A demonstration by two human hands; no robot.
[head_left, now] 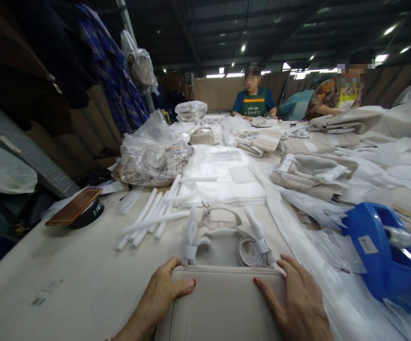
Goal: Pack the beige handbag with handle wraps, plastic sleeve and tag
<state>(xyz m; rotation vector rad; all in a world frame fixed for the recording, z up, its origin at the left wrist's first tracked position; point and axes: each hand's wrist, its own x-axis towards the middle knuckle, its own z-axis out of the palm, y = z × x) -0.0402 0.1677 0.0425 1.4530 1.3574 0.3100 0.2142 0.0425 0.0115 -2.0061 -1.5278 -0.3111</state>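
Note:
A beige bag lies at the near edge of the table, its top seam facing away from me. My left hand holds its left upper corner, thumb on the front panel and fingers over the side. At the right upper corner, my right hand grips in the same way, thumb pressed on the panel. Beyond the seam stand a beige handle and rolled straps in clear wrap. White foam tubes lie to the left, past my left hand.
A blue tape dispenser sits at the right. White foam sheets are stacked ahead, beside a clear plastic bag. At the left, a phone rests on a round black object. Two people work across the table among more beige bags.

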